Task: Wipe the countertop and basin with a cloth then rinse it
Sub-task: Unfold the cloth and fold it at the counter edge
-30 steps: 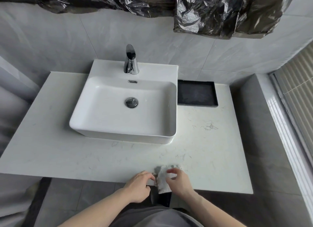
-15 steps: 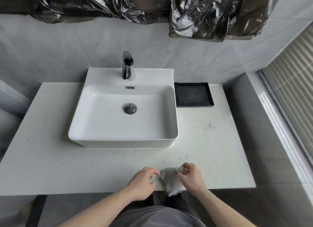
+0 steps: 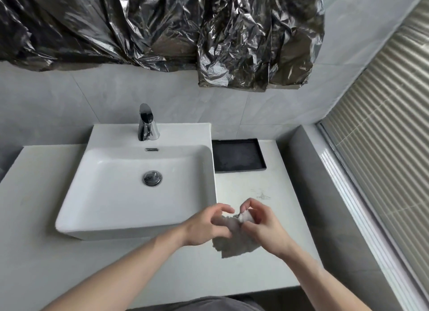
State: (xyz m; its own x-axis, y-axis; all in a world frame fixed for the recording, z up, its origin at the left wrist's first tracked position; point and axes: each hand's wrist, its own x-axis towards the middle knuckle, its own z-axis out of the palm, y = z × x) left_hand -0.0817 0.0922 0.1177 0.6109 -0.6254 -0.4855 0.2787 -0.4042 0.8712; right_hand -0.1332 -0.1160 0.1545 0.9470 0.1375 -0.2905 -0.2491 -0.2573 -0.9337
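Note:
A small grey-white cloth point(image 3: 234, 243) hangs between my two hands, lifted above the white countertop point(image 3: 274, 218) just right of the basin's front corner. My left hand point(image 3: 206, 225) pinches its left side and my right hand point(image 3: 260, 220) grips its bunched upper edge. The white rectangular basin point(image 3: 97, 208) stands on the counter to the left, with a metal drain plug point(image 3: 152, 178) in its floor and a chrome tap point(image 3: 146, 122) at its back rim. The tap is dry, with no water running.
A black tray point(image 3: 239, 156) lies on the counter behind my hands, against the wall. A grey ledge point(image 3: 329, 194) and a window with blinds point(image 3: 383, 136) run along the right. Crumpled black plastic sheeting point(image 3: 209, 32) hangs on the wall above the tap.
Both hands have risen from the counter's front edge and moved forward with the cloth, which now hangs off the surface. My head has come closer to the counter.

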